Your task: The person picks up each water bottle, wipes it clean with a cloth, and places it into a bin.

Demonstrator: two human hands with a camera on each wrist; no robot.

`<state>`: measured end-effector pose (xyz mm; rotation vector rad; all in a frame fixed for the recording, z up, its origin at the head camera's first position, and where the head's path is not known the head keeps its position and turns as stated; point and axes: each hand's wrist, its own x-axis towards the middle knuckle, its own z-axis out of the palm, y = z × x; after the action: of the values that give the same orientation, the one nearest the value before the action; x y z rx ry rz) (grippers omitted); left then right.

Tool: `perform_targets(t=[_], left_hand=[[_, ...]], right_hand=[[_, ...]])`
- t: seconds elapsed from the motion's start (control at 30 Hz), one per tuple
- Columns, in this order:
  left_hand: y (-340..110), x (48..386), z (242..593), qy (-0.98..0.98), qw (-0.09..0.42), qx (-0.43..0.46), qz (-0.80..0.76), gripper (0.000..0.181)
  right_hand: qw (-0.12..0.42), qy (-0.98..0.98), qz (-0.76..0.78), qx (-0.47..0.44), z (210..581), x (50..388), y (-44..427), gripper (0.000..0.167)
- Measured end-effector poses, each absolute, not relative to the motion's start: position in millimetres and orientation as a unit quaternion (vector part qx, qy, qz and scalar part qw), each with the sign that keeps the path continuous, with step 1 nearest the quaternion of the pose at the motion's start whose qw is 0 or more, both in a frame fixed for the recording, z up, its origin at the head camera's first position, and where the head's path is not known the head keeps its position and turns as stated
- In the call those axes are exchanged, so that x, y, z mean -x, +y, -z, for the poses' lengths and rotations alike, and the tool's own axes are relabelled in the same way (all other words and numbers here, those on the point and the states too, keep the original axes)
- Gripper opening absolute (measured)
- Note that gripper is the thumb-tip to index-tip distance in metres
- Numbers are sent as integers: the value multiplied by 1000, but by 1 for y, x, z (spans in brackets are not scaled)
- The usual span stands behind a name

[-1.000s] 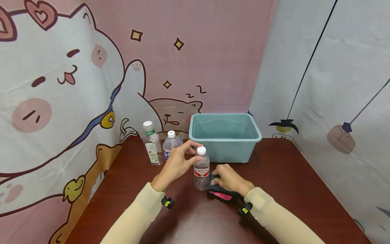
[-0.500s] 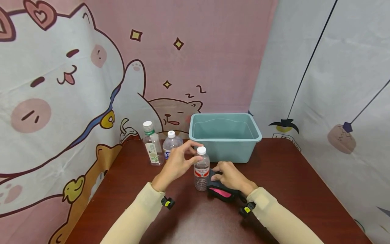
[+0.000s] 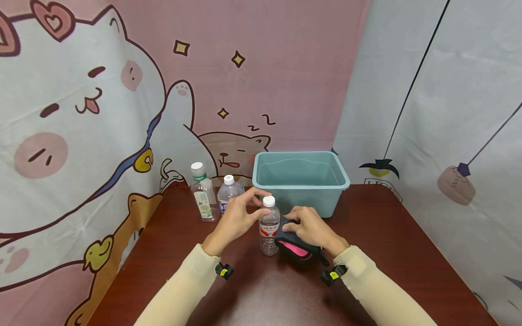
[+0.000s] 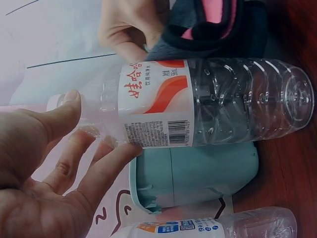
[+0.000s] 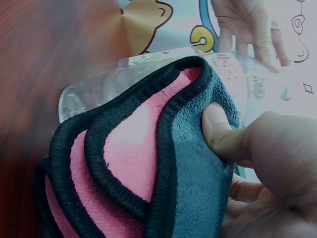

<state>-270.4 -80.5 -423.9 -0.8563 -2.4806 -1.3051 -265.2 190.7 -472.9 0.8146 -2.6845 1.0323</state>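
An upright clear plastic water bottle [image 3: 269, 246] with a white cap and a red-and-white label stands on the table. My left hand [image 3: 240, 216] pinches it near the cap between thumb and fingers, as the left wrist view also shows. Just to the right, my right hand [image 3: 311, 227] grips a folded cleaning cloth [image 5: 198, 173], grey-blue outside and pink inside with black edging. The thumb presses on the cloth's grey side. In the head view the cloth is right beside the bottle's lower half; whether they touch I cannot tell.
A light blue-green plastic bin [image 3: 306, 199] stands behind the bottle. Two more clear bottles are at the back left: a tall one with a green neck band [image 3: 206, 199] and a shorter one with a blue label [image 3: 229, 192]. Printed curtains border the brown table [image 3: 367, 253].
My right hand has lifted slightly with the cloth, which has shifted a little up and left toward the bottle. My left hand and the bottle look nearly unmoved.
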Motion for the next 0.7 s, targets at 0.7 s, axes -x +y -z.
perform_targets(t=[0.7], left_hand=[[-80, 272, 426, -845, 113, 292, 434, 43]], right_hand=[[125, -872, -406, -243, 433, 266, 180, 30]])
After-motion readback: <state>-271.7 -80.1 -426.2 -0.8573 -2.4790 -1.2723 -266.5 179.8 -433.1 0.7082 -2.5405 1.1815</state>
